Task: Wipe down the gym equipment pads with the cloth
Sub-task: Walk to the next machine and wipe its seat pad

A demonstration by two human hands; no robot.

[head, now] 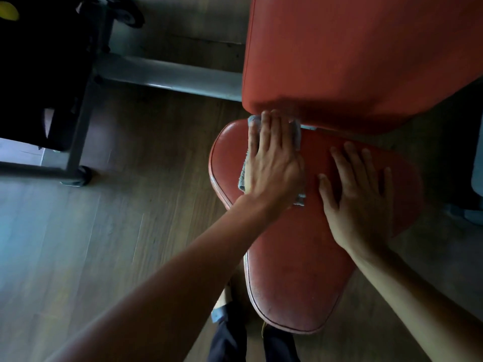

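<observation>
closest in, dark trouser legs (228, 340) show beside the narrow end of the red seat pad (292, 278). further up the pad the right hand (360, 197) lies flat on the bare vinyl, fingers spread. just beside it the left hand (271, 163) presses down, fingers straight and close together, on the grey-blue cloth (243, 176) at the seat's far edge, fingertips reaching the red back pad (352, 53). beyond, a grey metal frame (167, 74) crosses the wood floor (104, 218)
</observation>
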